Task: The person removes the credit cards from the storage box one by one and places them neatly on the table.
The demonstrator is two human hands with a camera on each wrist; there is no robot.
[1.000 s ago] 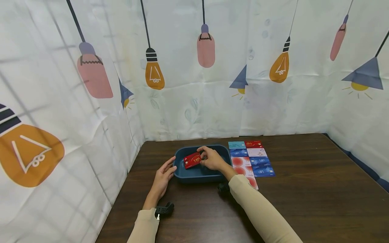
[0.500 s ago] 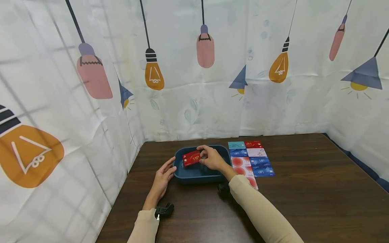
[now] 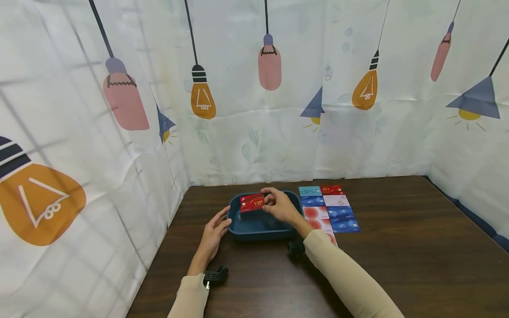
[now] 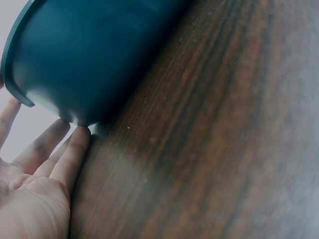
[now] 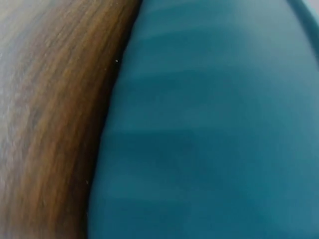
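Note:
A blue plastic basin (image 3: pixel 260 236) stands on the dark wooden table. Over its inside, toward the far left, is a red VIP card (image 3: pixel 250 203), face up to the head camera. My right hand (image 3: pixel 283 208) pinches that card by its right edge between thumb and fingers. At the basin's left end, my left hand (image 3: pixel 211 236) has its fingers extended, with the fingertips against the outer wall; the left wrist view shows these fingers (image 4: pixel 72 154) at the wall. Only the basin's side (image 5: pixel 209 124) and the tabletop fill the right wrist view; the right hand is out of it.
Right of the basin, several cards lie edge to edge in two columns: a teal card (image 3: pixel 309 191), another red card (image 3: pixel 332 190), blue cards (image 3: pixel 346 226) and white cards with red circles (image 3: pixel 316 213). Curtains (image 3: pixel 246 145) printed with lamps enclose the table (image 3: pixel 417 247).
The red card has risen and moved toward the basin's far side, turning from slanted to nearly level. My right hand has shifted slightly with it. My left hand has stayed in place.

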